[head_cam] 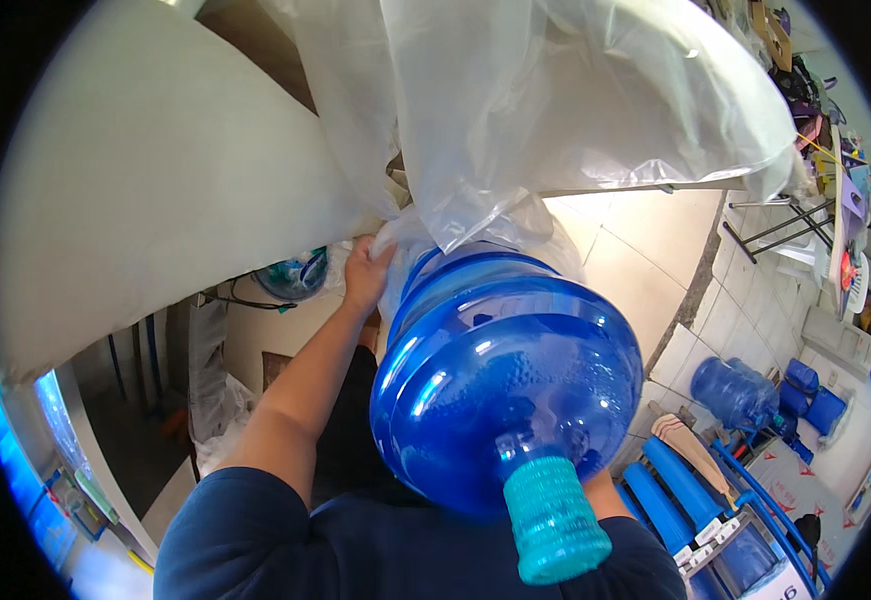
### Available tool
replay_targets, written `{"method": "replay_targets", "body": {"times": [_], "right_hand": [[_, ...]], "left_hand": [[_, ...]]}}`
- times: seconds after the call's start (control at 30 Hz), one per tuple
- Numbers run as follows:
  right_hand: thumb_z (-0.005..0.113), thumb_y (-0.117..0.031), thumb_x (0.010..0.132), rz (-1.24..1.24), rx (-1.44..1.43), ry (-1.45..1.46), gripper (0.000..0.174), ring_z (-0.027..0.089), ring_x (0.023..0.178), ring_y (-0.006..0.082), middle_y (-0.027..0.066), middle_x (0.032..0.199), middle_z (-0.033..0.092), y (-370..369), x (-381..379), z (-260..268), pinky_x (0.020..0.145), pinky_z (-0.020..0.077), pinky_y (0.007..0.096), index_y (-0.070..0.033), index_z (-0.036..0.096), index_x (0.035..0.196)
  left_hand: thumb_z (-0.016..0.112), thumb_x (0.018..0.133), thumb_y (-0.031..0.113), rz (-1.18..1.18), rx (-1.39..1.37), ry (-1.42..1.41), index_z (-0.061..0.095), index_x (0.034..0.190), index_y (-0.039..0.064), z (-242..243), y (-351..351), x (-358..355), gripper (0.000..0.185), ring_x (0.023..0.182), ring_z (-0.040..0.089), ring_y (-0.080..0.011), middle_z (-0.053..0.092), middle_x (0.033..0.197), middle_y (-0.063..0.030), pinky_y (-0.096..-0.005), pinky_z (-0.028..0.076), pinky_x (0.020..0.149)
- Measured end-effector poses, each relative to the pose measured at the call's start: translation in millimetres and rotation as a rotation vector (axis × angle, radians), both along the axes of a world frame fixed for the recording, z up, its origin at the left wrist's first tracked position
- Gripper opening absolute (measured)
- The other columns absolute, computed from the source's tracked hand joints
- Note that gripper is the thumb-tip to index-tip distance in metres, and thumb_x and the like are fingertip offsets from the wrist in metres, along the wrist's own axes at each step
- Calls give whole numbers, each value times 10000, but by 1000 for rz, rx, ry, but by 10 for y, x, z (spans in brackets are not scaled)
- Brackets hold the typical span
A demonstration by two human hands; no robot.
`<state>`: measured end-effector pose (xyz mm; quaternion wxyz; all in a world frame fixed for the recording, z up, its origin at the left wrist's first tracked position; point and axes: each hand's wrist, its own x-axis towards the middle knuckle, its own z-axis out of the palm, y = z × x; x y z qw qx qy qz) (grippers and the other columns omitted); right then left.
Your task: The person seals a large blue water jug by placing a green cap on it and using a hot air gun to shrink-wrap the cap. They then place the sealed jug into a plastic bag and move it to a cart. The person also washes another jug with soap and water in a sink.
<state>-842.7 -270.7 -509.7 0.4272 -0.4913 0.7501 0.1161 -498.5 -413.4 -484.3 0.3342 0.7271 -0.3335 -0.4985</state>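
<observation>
A large blue water jug [495, 375] fills the middle of the view, tilted with its neck toward my chest. Its neck bears a teal cap [555, 517]. Around the jug's far end lies a clear plastic bag [413, 232]. My left hand [366, 277] grips the edge of this bag beside the jug. The jug hides my right hand; only a bit of the right forearm [606, 496] shows at its lower right side. Clear plastic sheeting [480, 97] hangs just beyond the jug.
A pale padded surface [158, 180] spreads across the upper left. Blue filter housings [679, 484] stand on a rack at lower right. More water jugs [732, 394] lie behind them on the tiled floor [630, 232]. A cluttered table [840, 217] is at far right. Left of my hand sits a basin [293, 277].
</observation>
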Motion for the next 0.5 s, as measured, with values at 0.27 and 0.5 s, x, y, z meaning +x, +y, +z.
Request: {"method": "replay_targets", "body": {"times": [0.27, 0.5], "right_hand": [[598, -295, 897, 117, 30, -38, 306, 673, 817, 267, 163, 859, 684, 113, -175, 701, 750, 525, 385, -7, 696, 928], [599, -312, 900, 210, -19, 8, 327, 676, 749, 269, 164, 783, 680, -411, -377, 984, 701, 530, 385, -1, 700, 886]], "left_hand": [[631, 890, 362, -559, 313, -607, 557, 1236, 69, 440, 1093, -173, 459, 1018, 645, -378, 661, 1057, -207, -452, 492, 898], [632, 884, 349, -287, 374, -348, 598, 1152, -25, 812, 1080, -153, 461, 1063, 624, -408, 635, 1145, -274, -439, 488, 919]]}}
